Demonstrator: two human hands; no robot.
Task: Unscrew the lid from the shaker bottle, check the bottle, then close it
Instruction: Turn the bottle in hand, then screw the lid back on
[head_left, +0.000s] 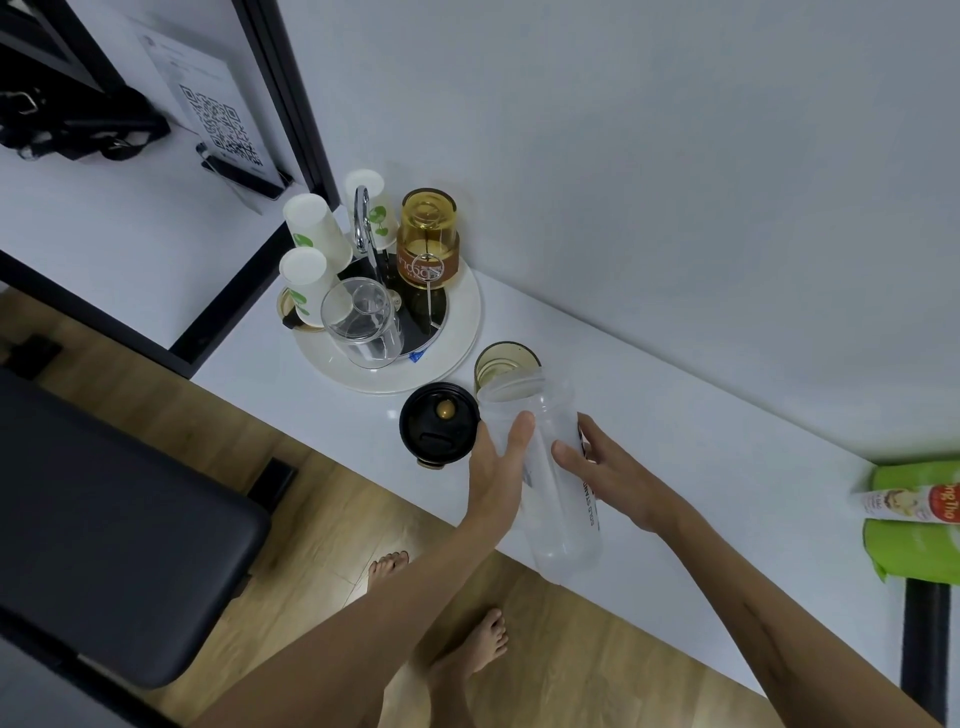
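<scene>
The clear plastic shaker bottle (550, 483) is held tilted above the white table's front edge, its open mouth pointing away from me and its base toward me. My left hand (496, 467) grips its left side, thumb across the wall. My right hand (613, 473) holds its right side, fingers around the printed black lettering. The black lid (439, 423), with a gold-coloured button, lies off the bottle on the table just left of the bottle's mouth.
An amber glass (501, 364) stands right behind the bottle's mouth. A round white tray (457, 343) at the back left carries paper cups, a clear pitcher and an amber jar. Green packets (914, 519) lie at the right edge. A black chair (104, 519) stands left.
</scene>
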